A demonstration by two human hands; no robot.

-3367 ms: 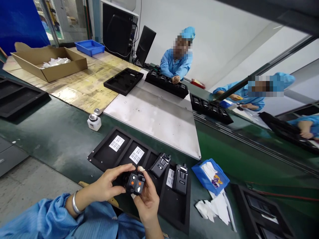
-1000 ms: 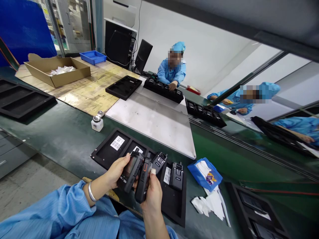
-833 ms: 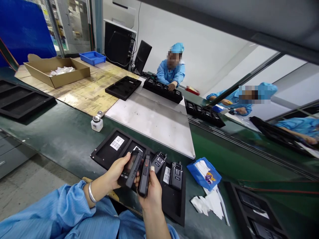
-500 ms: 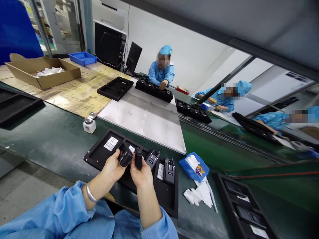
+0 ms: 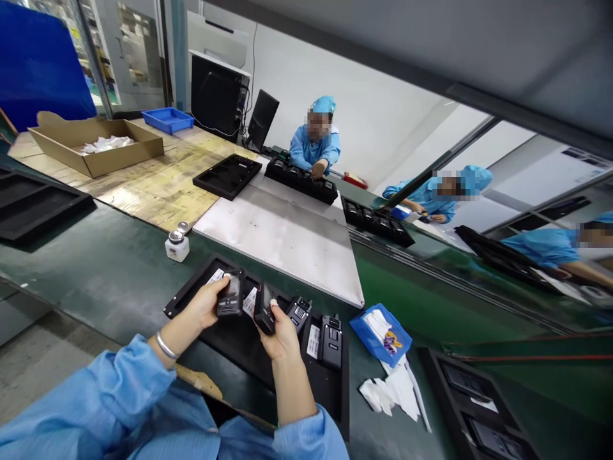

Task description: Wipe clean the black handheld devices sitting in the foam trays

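My left hand [image 5: 209, 303] grips a black handheld radio [image 5: 230, 294] by its side, thumb on its face. A second black handheld radio [image 5: 264, 308] is in my right hand [image 5: 282, 332], its thumb pressed on the edge. Both are held up, slightly apart, above a black foam tray [image 5: 239, 345]. Two more radios lie in the tray's right part: one [image 5: 299, 313] close past my right hand, the other [image 5: 332, 342] at the far right. White labels [image 5: 313, 340] lie in the tray between them and behind my hands.
A white bottle with a metal lid [image 5: 177, 246] stands behind the tray. To the right are a blue bin [image 5: 382, 333], crumpled white paper [image 5: 395, 386] and another loaded black tray [image 5: 474, 402]. A cardboard box [image 5: 98, 150] sits back left. Co-workers [image 5: 316, 144] work across the bench.
My hands have moved apart, the left one shifting left. The radios have turned from end-on so their faces show more. The view has shifted slightly.
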